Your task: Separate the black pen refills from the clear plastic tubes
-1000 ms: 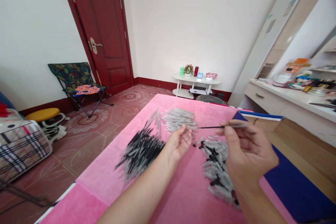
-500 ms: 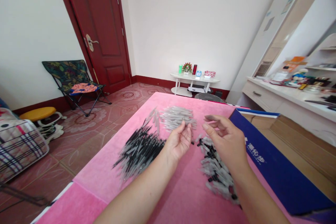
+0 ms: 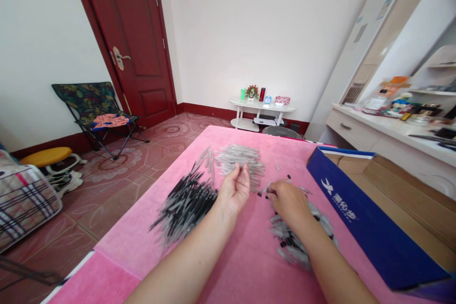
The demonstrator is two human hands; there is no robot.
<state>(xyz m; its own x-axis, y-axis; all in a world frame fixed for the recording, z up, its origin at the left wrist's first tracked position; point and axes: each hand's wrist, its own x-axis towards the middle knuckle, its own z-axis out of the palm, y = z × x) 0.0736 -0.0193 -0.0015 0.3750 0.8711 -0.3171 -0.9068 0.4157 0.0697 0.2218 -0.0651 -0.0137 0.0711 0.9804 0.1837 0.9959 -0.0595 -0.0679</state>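
My left hand (image 3: 235, 189) is held palm up in front of a pile of clear pen barrels (image 3: 239, 156). Its fingers are curled and pinched; what they hold is too small to make out. My right hand (image 3: 288, 202) reaches down to the near edge of a heap of clear and black pen caps (image 3: 294, 249), fingertips closed together at the cloth. Whatever sits between them is hidden. Left of my left forearm lies a large pile of black-and-clear pen refills (image 3: 187, 209).
A pink cloth (image 3: 245, 266) covers the table. An open blue cardboard box (image 3: 359, 213) stands along the right side. Beyond are a folding chair (image 3: 85, 99), a red door (image 3: 131, 38), a small white shelf table (image 3: 261, 106) and a cluttered dresser (image 3: 377, 128).
My right hand has dropped from the air beside my left hand to the pen caps, its fingers closing. Several caps have spread toward the box. My left hand has shifted slightly left.
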